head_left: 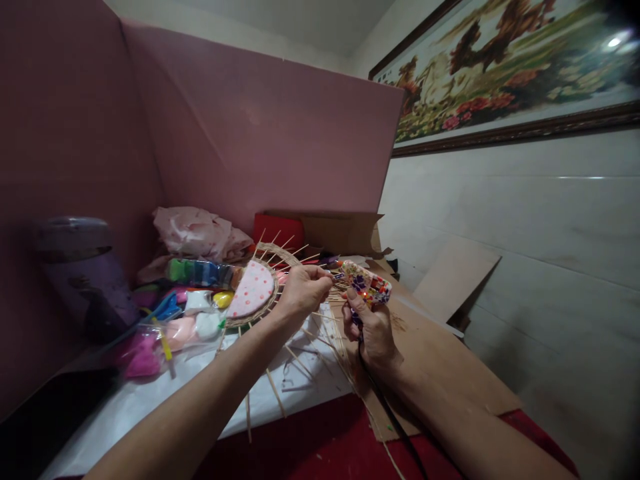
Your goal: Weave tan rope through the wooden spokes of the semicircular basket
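My right hand (373, 327) is wrapped round the handle of a flower-patterned glue gun (367, 283), and a small orange light shows on its body. A dark cord hangs down from the gun past my wrist. Close to the gun's left end, my left hand (309, 288) has thumb and fingers pinched together; what is between them is too small to make out. Behind and left of that hand stands a half-round piece with pink dotted fabric (253, 290). A woven twine edge (277, 252) borders it, and thin sticks radiate outward. My left hand covers part of it.
Bags of coloured clay (195, 327) and a clear strip of coloured packs (200, 272) lie left. A purple canister (87, 280) stands far left. Brown cardboard (440, 373) lies right over white paper and red cloth (295, 440). Pink panels (270, 133) rise behind.
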Motion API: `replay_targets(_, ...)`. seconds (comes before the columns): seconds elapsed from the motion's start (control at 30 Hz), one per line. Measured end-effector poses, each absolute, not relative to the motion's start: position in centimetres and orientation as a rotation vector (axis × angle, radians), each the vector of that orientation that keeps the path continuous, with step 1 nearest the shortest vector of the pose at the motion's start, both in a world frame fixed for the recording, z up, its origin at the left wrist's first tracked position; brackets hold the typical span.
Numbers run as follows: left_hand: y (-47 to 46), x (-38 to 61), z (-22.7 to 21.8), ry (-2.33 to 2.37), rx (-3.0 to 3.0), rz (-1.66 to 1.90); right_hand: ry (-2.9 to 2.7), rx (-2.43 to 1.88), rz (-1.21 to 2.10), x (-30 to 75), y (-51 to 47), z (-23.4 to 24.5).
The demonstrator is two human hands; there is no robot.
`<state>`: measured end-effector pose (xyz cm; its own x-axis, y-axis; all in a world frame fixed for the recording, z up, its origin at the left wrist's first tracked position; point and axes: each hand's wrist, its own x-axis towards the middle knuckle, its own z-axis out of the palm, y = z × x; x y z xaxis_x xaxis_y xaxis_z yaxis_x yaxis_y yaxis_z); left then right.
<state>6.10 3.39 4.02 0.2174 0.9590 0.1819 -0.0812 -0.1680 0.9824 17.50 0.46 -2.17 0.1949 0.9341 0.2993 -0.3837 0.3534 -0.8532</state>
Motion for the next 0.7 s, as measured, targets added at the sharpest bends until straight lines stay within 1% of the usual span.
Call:
replay_targets(0.1, 3.54, 6.07, 3.78, 0.818, 1.35, 1.16, -0.925, -0.695, 1.087, 17.49, 0.41, -1.97)
replay_targets(0.2, 3.69, 5.89, 3.56, 0.712, 1.349, 1.13, -0.919, -0.694, 1.061, 17.51, 0.39, -1.91)
replay_targets(0.37, 3.65, 5.5, 3.66, 0.682, 1.331, 1.077, -0.939, -0.744, 0.991, 17.58, 0.45, -2.12)
replay_targets(0.7, 3.69, 5.2, 4.11, 0.598, 1.216, 0.988, -0.96, -0.696, 1.033, 17.62, 0.4, -2.21)
